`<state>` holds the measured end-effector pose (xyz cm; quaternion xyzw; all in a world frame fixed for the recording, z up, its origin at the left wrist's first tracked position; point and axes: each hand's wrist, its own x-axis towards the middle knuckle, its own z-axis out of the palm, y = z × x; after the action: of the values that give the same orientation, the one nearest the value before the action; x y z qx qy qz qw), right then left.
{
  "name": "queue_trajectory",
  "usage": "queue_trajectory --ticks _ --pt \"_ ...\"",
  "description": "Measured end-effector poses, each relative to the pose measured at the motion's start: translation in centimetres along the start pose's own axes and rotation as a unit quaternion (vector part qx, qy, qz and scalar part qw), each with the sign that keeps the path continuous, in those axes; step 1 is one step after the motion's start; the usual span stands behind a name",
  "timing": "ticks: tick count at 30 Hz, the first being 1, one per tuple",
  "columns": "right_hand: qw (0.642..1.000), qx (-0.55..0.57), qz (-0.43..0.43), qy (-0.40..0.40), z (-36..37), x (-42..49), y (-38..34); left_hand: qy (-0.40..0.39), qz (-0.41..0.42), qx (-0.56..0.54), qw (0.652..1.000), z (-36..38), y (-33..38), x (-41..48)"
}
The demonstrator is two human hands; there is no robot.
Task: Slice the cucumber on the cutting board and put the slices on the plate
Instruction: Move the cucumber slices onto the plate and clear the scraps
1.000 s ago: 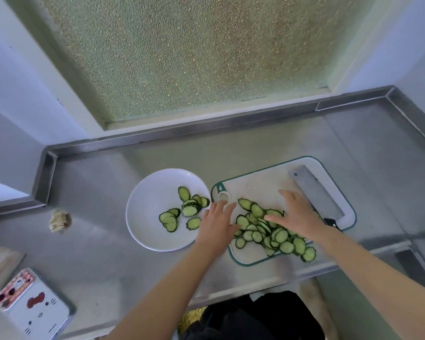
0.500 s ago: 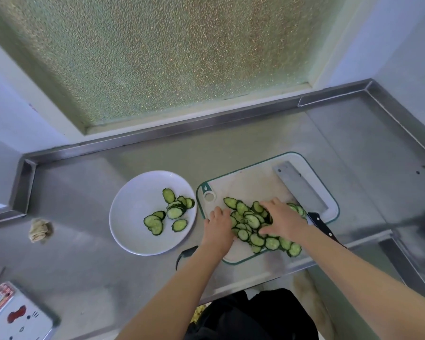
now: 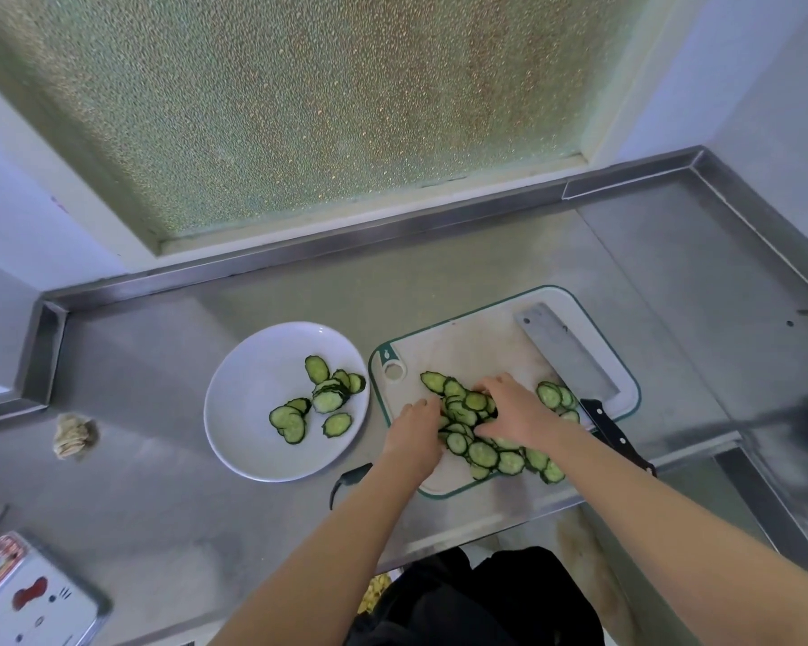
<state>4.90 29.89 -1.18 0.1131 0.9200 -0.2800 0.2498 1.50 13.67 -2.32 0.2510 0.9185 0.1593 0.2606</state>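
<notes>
Cucumber slices [image 3: 483,452], dark green skin around pale green centres, lie on a white cutting board [image 3: 462,347] edged in green and on a plain white plate [image 3: 253,389]. Grey steel cleaver [image 3: 560,352], black handle. Dull grey metal counter [image 3: 159,459]. Far window [image 3: 323,109]: pebbled green-gold glass.

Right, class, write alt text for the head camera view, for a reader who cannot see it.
A person's left hand and right hand gather cucumber slices on a white cutting board, a cleaver lying along its right side. Left of it, a white plate holds several more slices.
</notes>
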Motion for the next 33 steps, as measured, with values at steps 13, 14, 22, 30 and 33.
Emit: queue_trajectory --ticks 13,14,22,30,33 --pt "0.989 0.03 -0.074 0.124 -2.4 0.8 -3.1 0.189 -0.035 -0.172 0.966 -2.7 -4.4 -2.3" --pt "0.987 0.039 -0.084 0.132 -2.7 1.0 -3.9 0.207 -0.043 -0.176 0.961 -3.3 -5.0 -2.5" --pt "0.974 0.081 -0.165 0.13 -1.6 3.3 -11.8 0.261 -0.138 -0.194 0.935 -5.8 -10.3 -4.2" --pt "0.984 0.084 -0.14 0.069 1.7 6.2 -15.6 0.215 -0.184 -0.195 0.939 -5.4 -13.8 -5.6" --pt "0.987 0.08 -0.127 0.065 2.3 6.9 -16.6 0.2 -0.196 -0.191 0.941 -5.4 -14.4 -5.5"
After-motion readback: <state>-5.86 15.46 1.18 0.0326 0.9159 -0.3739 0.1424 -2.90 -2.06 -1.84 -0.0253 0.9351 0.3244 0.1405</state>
